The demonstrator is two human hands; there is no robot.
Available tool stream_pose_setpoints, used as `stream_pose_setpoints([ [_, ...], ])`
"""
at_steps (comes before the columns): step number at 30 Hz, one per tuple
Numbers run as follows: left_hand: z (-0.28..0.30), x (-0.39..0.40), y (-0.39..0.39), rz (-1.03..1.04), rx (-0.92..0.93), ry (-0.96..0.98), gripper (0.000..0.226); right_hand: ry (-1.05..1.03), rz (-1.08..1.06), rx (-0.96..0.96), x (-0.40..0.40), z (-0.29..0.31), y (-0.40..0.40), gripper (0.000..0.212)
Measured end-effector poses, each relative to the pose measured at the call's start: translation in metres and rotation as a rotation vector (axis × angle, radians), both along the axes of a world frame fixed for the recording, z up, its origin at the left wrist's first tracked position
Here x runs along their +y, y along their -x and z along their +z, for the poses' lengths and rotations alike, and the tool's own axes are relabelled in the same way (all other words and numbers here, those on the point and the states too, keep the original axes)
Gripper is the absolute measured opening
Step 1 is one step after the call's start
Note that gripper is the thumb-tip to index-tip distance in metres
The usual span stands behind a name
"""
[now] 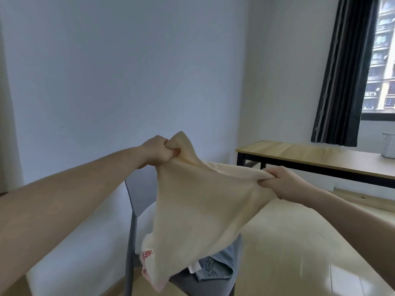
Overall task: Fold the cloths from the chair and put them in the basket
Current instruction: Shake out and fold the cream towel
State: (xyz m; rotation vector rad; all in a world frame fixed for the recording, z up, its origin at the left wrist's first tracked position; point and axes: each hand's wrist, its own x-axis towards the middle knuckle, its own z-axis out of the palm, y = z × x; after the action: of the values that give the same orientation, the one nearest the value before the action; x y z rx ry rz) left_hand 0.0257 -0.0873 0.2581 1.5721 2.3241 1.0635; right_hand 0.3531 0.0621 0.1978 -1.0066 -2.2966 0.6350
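Note:
A cream cloth (198, 208) hangs spread in the air above a grey chair (136, 195). My left hand (159, 151) grips its upper left corner in a fist. Lower and to the right, my right hand (284, 182) pinches another corner, so the top edge slopes down to the right. The cloth's bottom drapes over the chair seat, where a grey-blue cloth (220, 268) and a pink cloth (149, 272) with red print lie partly hidden. A white basket (388, 145) stands on the wooden table (310, 155) at the far right edge.
The table runs along the right wall under a window with a dark striped curtain (342, 77). A plain white wall stands behind the chair. Glossy tiled floor (299, 253) spreads between chair and table.

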Motion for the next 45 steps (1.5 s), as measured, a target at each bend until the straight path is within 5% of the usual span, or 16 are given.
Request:
stream_pose_setpoints([
  [5, -0.005, 0.013, 0.009, 0.016, -0.005, 0.111, 0.032, 0.276, -0.107, 0.050, 0.025, 0.016, 0.010, 0.022],
  [12, 0.020, 0.049, 0.017, 0.170, -0.029, 0.188, 0.029, 0.222, -0.227, -0.073, 0.068, 0.061, 0.029, 0.052],
  [16, 0.075, 0.079, 0.007, 0.114, -0.328, -0.153, 0.033, -0.136, -0.314, -0.012, 0.072, 0.127, 0.049, 0.057],
  [19, 0.127, 0.086, 0.000, 0.060, -0.394, -0.453, 0.034, 0.001, -0.243, 0.490, 0.087, 0.184, 0.061, 0.010],
  [21, 0.155, 0.084, 0.000, 0.011, -0.362, -0.568, 0.045, 0.029, -0.209, 0.772, 0.091, 0.214, 0.061, 0.018],
  [26, 0.190, 0.074, 0.001, -0.023, -0.310, -0.681, 0.041, -0.204, -0.231, 0.732, 0.066, 0.238, 0.054, 0.040],
  [32, 0.155, 0.058, -0.004, -0.076, -0.259, -0.542, 0.029, -0.237, -0.281, 0.616, 0.043, 0.190, 0.038, 0.037],
  [37, 0.054, 0.014, -0.004, -0.126, -0.067, -0.260, 0.016, -0.156, -0.247, 0.443, 0.025, 0.100, 0.018, 0.050],
  [45, -0.092, -0.099, -0.021, -0.217, 0.005, 0.046, 0.041, -0.003, -0.014, 0.130, -0.043, -0.070, -0.012, 0.035],
])
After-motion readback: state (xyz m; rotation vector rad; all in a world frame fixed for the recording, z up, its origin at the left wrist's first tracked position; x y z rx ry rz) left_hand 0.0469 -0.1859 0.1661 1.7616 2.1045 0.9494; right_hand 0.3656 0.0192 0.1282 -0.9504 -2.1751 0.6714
